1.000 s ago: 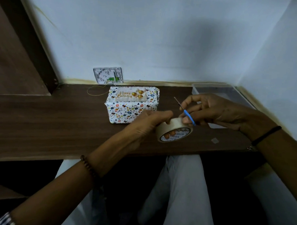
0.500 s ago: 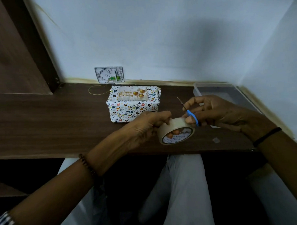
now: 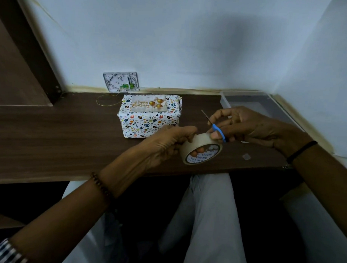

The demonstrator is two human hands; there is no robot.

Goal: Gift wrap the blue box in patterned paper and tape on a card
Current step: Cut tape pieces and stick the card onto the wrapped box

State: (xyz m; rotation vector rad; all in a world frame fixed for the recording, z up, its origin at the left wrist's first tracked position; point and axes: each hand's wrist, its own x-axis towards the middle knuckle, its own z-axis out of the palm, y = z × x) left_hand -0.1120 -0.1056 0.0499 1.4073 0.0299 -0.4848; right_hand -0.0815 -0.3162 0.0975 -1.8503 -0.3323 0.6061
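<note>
The left hand grips a roll of tape, fingers curled round its rim and through its core, above the near edge of the bench. The right hand pinches small blue-handled scissors just above the roll, thumb touching it. The wrapped box sits just beyond the left hand, with the birthday card on top. A clear tray sits at the far right.

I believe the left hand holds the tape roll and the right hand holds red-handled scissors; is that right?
Not quite: the head view shows the scissors in the right hand are blue-handled, not red. The left hand does hold the tape roll.
</note>
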